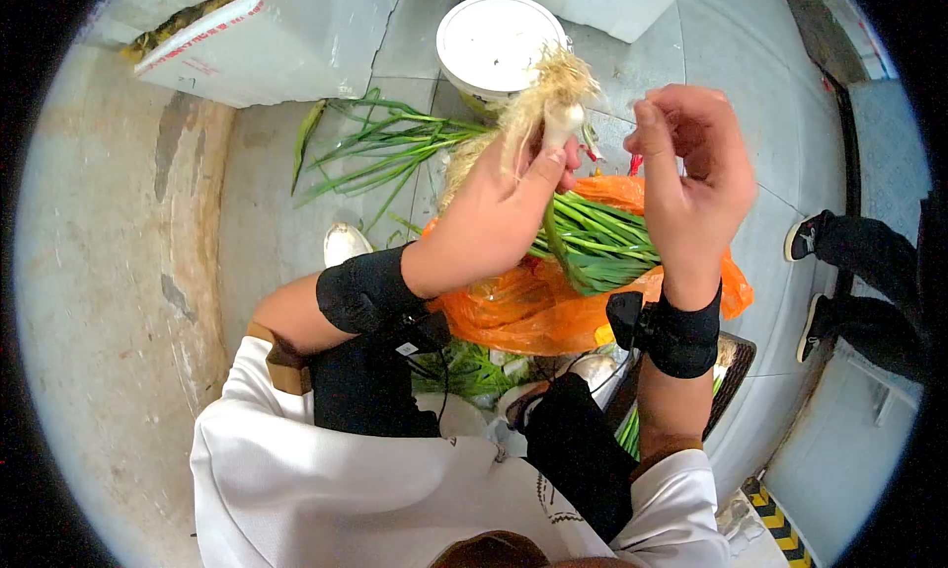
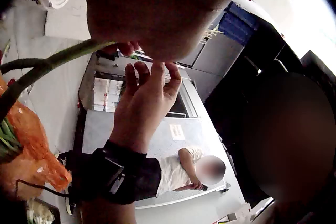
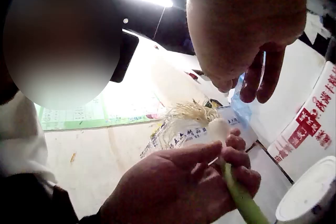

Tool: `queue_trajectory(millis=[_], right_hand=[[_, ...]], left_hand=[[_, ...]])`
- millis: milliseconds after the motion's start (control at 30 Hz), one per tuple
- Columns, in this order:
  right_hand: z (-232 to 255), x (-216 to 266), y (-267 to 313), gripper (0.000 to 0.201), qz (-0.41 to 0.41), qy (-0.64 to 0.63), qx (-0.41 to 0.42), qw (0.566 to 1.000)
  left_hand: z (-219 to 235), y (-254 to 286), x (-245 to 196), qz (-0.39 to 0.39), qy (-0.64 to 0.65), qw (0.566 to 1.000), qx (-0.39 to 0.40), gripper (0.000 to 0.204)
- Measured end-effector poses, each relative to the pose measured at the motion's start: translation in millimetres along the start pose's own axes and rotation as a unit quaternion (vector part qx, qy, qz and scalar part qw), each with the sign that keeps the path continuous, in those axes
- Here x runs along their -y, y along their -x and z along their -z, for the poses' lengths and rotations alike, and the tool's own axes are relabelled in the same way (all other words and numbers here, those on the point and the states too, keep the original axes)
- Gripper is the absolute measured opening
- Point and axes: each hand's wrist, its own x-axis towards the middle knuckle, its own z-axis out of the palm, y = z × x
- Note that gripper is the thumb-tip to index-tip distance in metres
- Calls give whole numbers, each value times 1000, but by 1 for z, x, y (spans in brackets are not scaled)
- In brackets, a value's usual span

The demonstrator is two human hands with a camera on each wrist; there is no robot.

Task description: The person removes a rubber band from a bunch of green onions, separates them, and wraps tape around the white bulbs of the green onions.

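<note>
Spring onion's bulb (image 1: pixel 564 123), hidden from left wrist

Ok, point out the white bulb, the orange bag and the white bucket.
White bulb (image 1: pixel 563 121): head view, its middle.
Orange bag (image 1: pixel 523 316): head view, near side.
White bucket (image 1: pixel 494 37): head view, round top.

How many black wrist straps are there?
2. The left strap is behind the left hand, which holds a scallion; the right strap is behind the right hand.
</note>
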Motion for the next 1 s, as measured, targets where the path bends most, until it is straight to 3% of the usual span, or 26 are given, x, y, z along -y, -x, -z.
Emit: queue_trajectory(millis=[133, 200, 267, 333, 400, 533, 600, 767, 867, 1000], right_hand=[[-2, -9, 0, 14, 63, 42, 23, 997], [-3, -2, -1, 13, 93, 150, 69, 982], [-2, -5, 2, 16, 71, 171, 87, 979], [-3, -6, 4, 21, 51, 191, 105, 975], [-5, -5, 4, 35, 64, 169, 98, 979], [-7, -1, 5, 39, 53, 62, 116, 990], [-9, -4, 11, 38, -35, -69, 159, 984], [-25, -1, 19, 31, -3, -105, 114, 988], [-34, 1, 22, 29, -48, -144, 81, 985], [-40, -3, 25, 27, -35, -125, 59, 990]], left_hand=[[-1, -1, -4, -14, 79, 996, -30, 42], [-3, 0, -6, -8, 83, 996, -29, 42], [-5, -2, -2, -31, 115, 992, -48, 22], [-4, -3, 3, -37, 133, 989, -44, 23], [-1, -3, 5, -44, 150, 987, -42, 26], [1, -1, 1, -1, 192, 981, -11, 38], [7, -1, 4, 30, 209, 978, -2, 36], [6, 0, 3, 36, 204, 978, -19, 34], [5, -2, -1, 51, 190, 980, -41, 34], [1, -4, -8, 12, 271, 960, -69, 34]])
